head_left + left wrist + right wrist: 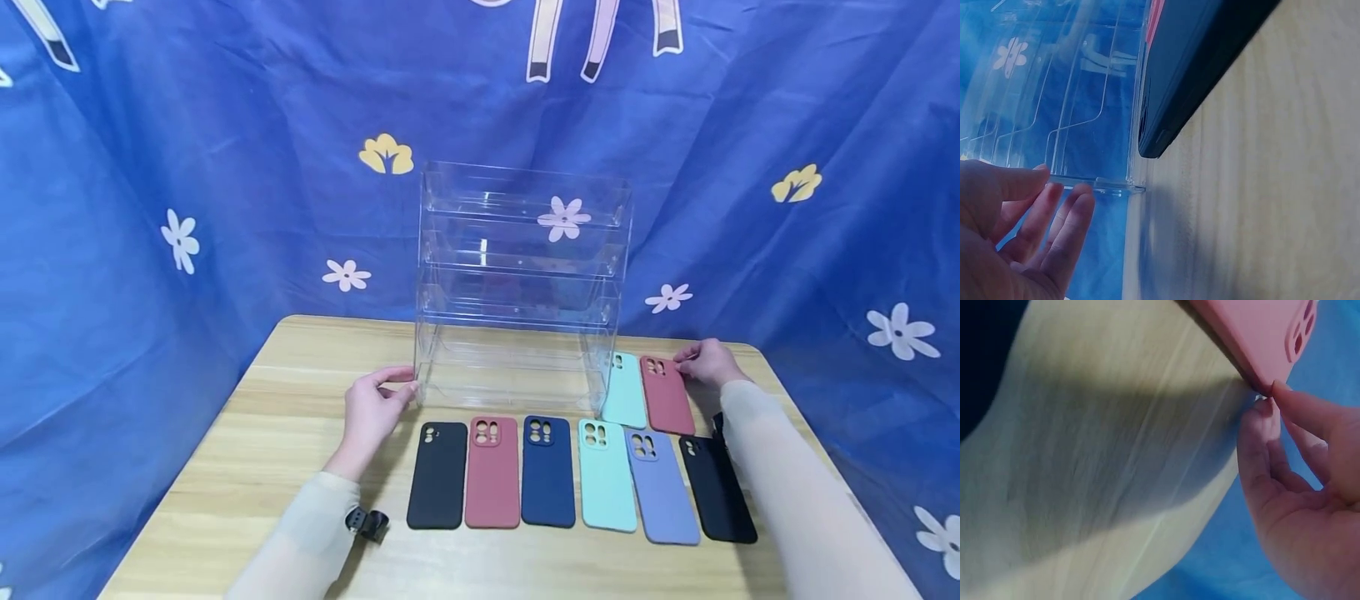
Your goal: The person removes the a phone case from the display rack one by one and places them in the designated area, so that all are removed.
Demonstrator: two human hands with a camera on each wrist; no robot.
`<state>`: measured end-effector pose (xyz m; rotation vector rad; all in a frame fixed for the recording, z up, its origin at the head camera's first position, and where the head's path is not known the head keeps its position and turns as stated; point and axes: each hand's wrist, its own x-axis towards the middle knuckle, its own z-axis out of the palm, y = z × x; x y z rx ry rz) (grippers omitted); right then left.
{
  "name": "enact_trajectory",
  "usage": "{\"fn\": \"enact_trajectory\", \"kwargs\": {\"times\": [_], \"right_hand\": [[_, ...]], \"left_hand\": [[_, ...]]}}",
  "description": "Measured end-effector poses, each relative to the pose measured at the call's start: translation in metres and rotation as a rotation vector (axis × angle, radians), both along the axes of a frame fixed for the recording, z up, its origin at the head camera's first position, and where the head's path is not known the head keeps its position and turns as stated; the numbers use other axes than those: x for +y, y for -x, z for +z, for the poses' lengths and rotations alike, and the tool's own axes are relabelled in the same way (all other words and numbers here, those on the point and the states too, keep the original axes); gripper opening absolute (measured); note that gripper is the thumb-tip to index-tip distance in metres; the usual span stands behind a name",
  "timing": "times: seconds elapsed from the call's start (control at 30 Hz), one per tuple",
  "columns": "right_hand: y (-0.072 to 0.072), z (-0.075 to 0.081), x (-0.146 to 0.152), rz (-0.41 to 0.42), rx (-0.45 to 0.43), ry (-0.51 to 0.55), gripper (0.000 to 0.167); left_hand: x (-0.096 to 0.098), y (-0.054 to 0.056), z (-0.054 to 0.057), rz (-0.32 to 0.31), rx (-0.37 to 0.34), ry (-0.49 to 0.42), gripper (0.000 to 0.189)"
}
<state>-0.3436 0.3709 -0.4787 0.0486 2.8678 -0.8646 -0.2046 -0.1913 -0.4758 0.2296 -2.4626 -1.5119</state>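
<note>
A clear tiered display rack (517,317) stands at the back of the table. The fingertips of my left hand (375,408) touch its left side low down; in the left wrist view that hand (1029,231) has loosely extended fingers against the clear edge. My right hand (708,364) pinches the upper right corner of a dusty red phone case (669,396), seen closely in the right wrist view as a pink-red case (1254,337) between thumb and fingers. Left of it lies a mint phone case (624,392), partly behind the rack's side.
A front row holds a black case (437,475), a red case (492,473), a navy case (548,475), a mint case (607,479), a lavender case (665,492) and another black case (717,492), partly under the right forearm. Blue patterned cloth (300,167) hangs behind the table.
</note>
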Motion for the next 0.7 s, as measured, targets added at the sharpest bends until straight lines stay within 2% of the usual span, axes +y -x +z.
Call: {"fn": "enact_trajectory", "kwargs": {"times": [0.17,0.3,0.4,0.53,0.7], "right_hand": [[-0.007,0.002,-0.010,-0.026,0.099,-0.087,0.021],[-0.024,0.001,-0.023,-0.098,0.160,-0.074,0.025],[-0.038,0.005,-0.034,-0.122,0.200,-0.061,0.030],[-0.058,0.021,-0.056,-0.075,0.237,-0.086,0.037],[-0.094,0.042,-0.093,-0.007,0.338,-0.156,0.040]], "left_hand": [[0.002,0.006,0.001,-0.007,0.014,0.023,0.024],[0.001,0.008,-0.003,-0.027,0.023,0.016,0.024],[-0.001,0.007,-0.007,-0.037,0.026,0.019,0.025],[-0.005,0.004,-0.006,-0.035,0.038,0.081,0.030],[0.000,-0.006,0.002,-0.036,0.048,0.196,0.049]]}}
